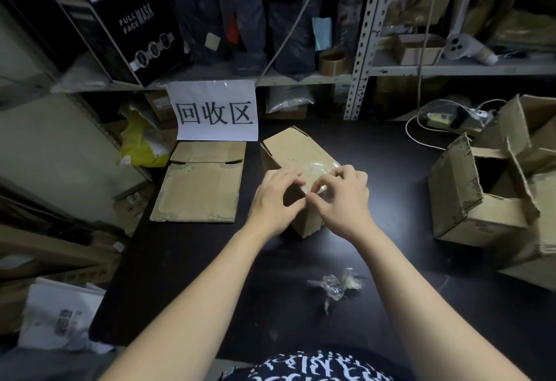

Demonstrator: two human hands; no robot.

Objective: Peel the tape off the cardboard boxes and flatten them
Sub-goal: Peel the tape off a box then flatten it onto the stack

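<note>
Crumpled tape wad (pixel 334 287), beyond it left hand (pixel 272 200) round box (pixel 288 145) edge, right hand (pixel 346 200) pinched on tape (pixel 316 171).

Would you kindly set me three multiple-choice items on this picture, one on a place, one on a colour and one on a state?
1. Where does the flattened cardboard lie?
A. on a shelf
B. on the floor
C. on the table, just below the paper sign

2. What colour is the table?
A. white
B. black
C. green

3. In what state is the small box at the hands?
A. box-shaped, with clear tape on top
B. flattened
C. torn in half

Answers:
1 C: it lies flat at the table's left, under the sign.
2 B: the bare surface is black.
3 A: its walls stand, and glossy tape shows between the left hand and the right hand.
</note>
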